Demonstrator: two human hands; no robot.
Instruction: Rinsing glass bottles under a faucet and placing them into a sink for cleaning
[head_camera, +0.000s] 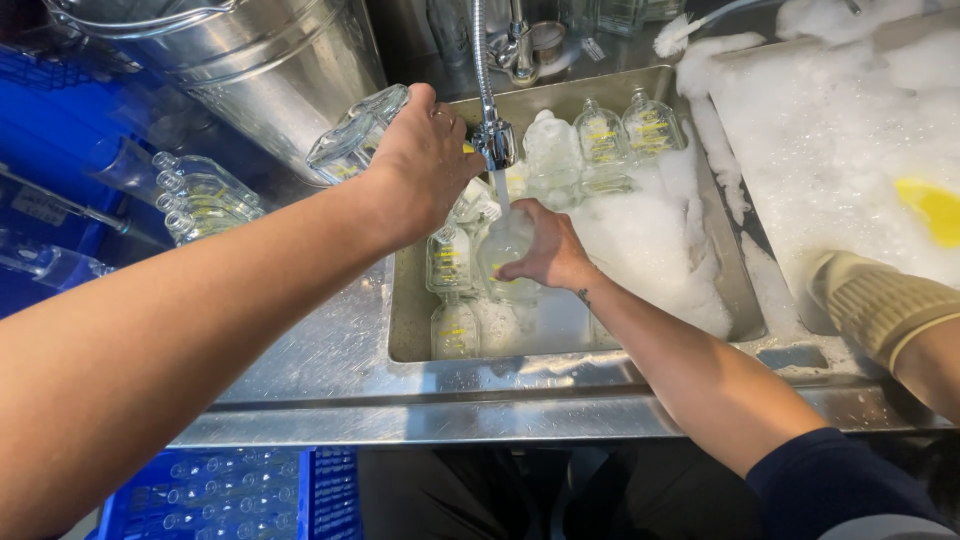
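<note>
Under the running tap, two bare hands each hold a clear glass bottle over a steel sink.

Left hand (425, 160) is clamped around a clear, flat-sided glass bottle with yellow print (355, 135), held tilted above the far left corner of the rectangular stainless-steel sink (408, 330); right hand (540, 250) is closed on a second clear glass bottle (503, 262), held directly beneath the water stream from the chrome flexible tap (492, 135), near the sink's left side. More such bottles stand along the sink's far edge and left wall, amid white foam (650, 250) (it covers most of the right half). On the wet steel surface (330, 370) left of the sink lies a cluster of rinsed bottles (205, 195), beside a large galvanised metal bucket (260, 70). Another person's beige-sleeved arm (880, 305) rests at the foamy right-hand basin.
</note>
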